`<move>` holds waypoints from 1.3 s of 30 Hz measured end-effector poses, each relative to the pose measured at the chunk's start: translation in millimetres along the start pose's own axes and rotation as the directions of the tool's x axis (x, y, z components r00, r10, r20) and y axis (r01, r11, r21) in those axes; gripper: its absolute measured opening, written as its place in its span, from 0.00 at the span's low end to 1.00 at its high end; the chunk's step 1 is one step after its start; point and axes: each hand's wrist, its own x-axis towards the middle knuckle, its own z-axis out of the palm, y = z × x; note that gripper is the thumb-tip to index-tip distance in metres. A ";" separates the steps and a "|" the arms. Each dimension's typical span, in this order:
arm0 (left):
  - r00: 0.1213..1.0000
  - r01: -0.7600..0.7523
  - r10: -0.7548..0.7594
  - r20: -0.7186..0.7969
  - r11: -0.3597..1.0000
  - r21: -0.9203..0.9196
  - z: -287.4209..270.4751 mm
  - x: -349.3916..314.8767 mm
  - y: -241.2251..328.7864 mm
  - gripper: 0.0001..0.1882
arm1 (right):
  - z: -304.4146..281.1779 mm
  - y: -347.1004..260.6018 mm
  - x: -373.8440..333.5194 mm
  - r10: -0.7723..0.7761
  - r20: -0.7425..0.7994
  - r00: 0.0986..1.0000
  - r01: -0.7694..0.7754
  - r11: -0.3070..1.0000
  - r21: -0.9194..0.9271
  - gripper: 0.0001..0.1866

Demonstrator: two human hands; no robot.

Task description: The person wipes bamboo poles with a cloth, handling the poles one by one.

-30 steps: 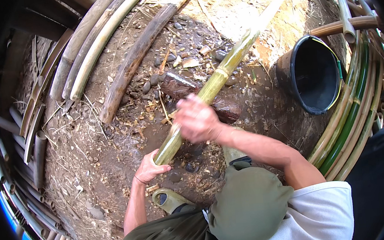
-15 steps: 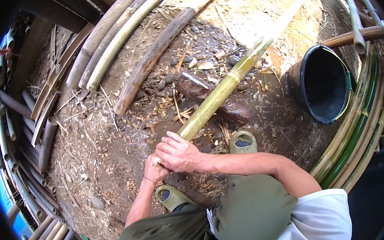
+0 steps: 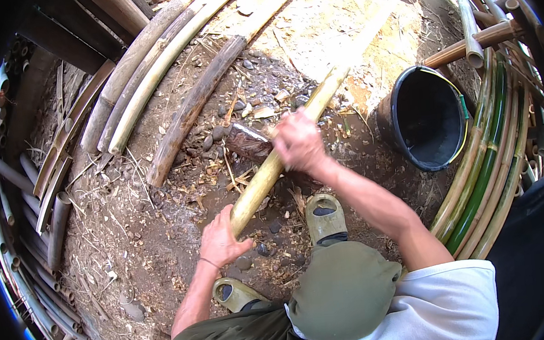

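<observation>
A long yellow-green bamboo pole [image 3: 254,200] runs from close to my feet toward the bright far ground. My left hand [image 3: 220,239] grips its near end, thumb stretched out to the side. Farther up, my right hand [image 3: 300,143] is closed over the pole, its fingers smeared by motion. A tuft of pale fibre [image 3: 273,132] pokes out at its fingertips; the rest is hidden under the palm. Beneath the pole, a short dark reddish log [image 3: 248,144] lies across the ground, partly covered by the pole and my right arm.
A black bucket [image 3: 431,119] stands at right, beside bundled bamboo poles [image 3: 484,169]. A weathered log [image 3: 193,106] and several long poles [image 3: 143,71] lie at the upper left. More cut bamboo [image 3: 29,253] is stacked far left. Chips and stones litter the dirt.
My right hand has slid from beside my left hand up and away along the pole, the fibre tuft moving with it. My left hand remains at the near end. The view has shifted slightly.
</observation>
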 end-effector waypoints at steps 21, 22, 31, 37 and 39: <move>0.910 0.377 -0.359 -0.210 0.924 0.057 63.4 -143.0 -88.7 0.34 | 1.2 73.0 22.8 0.113 0.074 0.991 -0.107 0.991 -0.081 0.11; 0.891 0.385 -0.340 -0.302 0.917 0.103 67.4 -133.5 -79.4 0.34 | 13.3 24.7 8.9 -0.032 0.022 0.999 0.032 0.999 0.012 0.10; 0.921 0.351 -0.287 0.264 0.905 -0.239 27.3 -94.2 -102.4 0.22 | 13.9 -110.5 -41.8 -0.247 0.046 0.968 0.218 0.917 0.332 0.09; 0.696 0.594 -0.014 0.718 0.573 -0.564 32.3 -65.3 -136.2 0.23 | 1.6 110.9 38.7 0.140 0.046 0.989 -0.133 0.983 -0.127 0.14; 0.728 0.523 0.003 0.686 0.644 -0.558 27.8 -59.6 -134.5 0.21 | 10.6 75.4 33.0 0.097 0.095 0.991 -0.088 0.991 -0.101 0.14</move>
